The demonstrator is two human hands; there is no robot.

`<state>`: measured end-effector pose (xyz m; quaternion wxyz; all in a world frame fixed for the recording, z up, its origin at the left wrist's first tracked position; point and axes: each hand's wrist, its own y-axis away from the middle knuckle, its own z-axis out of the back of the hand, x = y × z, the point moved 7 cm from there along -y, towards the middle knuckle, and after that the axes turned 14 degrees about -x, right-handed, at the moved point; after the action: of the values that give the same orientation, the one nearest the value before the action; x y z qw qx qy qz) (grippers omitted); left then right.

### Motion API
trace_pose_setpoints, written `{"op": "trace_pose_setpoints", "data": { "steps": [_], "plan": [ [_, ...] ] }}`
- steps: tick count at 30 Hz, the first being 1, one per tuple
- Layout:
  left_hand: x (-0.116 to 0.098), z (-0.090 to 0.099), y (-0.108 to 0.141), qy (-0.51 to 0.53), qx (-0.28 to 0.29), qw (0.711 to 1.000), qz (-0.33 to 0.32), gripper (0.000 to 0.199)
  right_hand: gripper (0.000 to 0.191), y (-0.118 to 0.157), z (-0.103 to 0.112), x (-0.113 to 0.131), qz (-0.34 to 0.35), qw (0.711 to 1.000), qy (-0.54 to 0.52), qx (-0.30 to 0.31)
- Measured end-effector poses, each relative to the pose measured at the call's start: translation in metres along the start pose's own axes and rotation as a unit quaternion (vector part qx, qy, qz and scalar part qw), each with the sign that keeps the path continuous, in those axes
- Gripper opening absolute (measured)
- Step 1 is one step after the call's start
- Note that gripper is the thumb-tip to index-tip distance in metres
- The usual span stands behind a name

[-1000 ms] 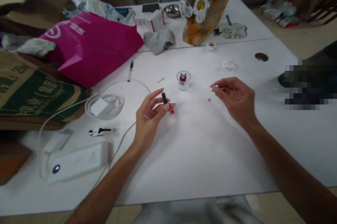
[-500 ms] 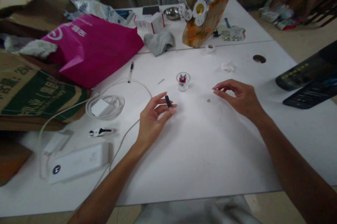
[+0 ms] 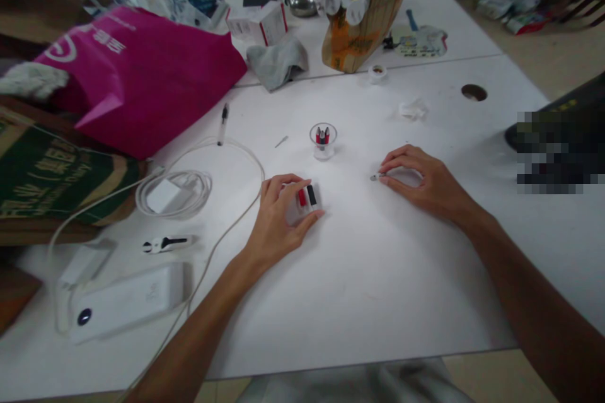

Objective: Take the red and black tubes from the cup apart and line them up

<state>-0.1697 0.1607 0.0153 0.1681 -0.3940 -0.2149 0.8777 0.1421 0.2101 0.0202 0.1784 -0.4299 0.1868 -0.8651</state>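
My left hand (image 3: 283,210) is curled low over the table, its fingertips and thumb closed around the ends of a small black piece (image 3: 311,195) with a clear end. A matching red piece (image 3: 302,197) lies beside it inside the same grasp, partly hidden by the fingers. On the right, my right hand (image 3: 418,176) pinches a small silvery piece at its fingertips, close to the tabletop. A tiny metal bit (image 3: 373,178) shows at the tips; whether it is separate I cannot tell. Between and beyond the hands stands a clear cup (image 3: 323,151) with several red and dark pointed pieces (image 3: 322,136).
Left on the white table are a power bank (image 3: 130,302), cutting pliers (image 3: 166,243), a coiled white cable (image 3: 198,192) and a pen (image 3: 222,125). A thin metal sliver (image 3: 282,141) lies left of the cup. A tape roll (image 3: 377,74) and crumpled plastic (image 3: 413,110) sit behind.
My left hand has lowered and turned over the black piece, and a red piece now shows beside it. My right hand has moved down and left to the tiny metal bit.
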Motion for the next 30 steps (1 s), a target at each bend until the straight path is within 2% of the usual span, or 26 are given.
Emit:
{"op": "trace_pose_setpoints", "data": {
  "steps": [11, 30],
  "plan": [
    [0.0021, -0.0053, 0.0034, -0.032, 0.025, 0.999, 0.000, 0.057, 0.008, 0.0050, -0.0094, -0.0005, 0.011, 1.000, 0.015, 0.013],
    [0.0040, -0.0025, 0.0020, -0.029, 0.016, 0.999, -0.006, 0.054, 0.011, 0.0050, -0.0067, -0.0044, 0.003, 1.000, 0.004, 0.015]
  ]
}}
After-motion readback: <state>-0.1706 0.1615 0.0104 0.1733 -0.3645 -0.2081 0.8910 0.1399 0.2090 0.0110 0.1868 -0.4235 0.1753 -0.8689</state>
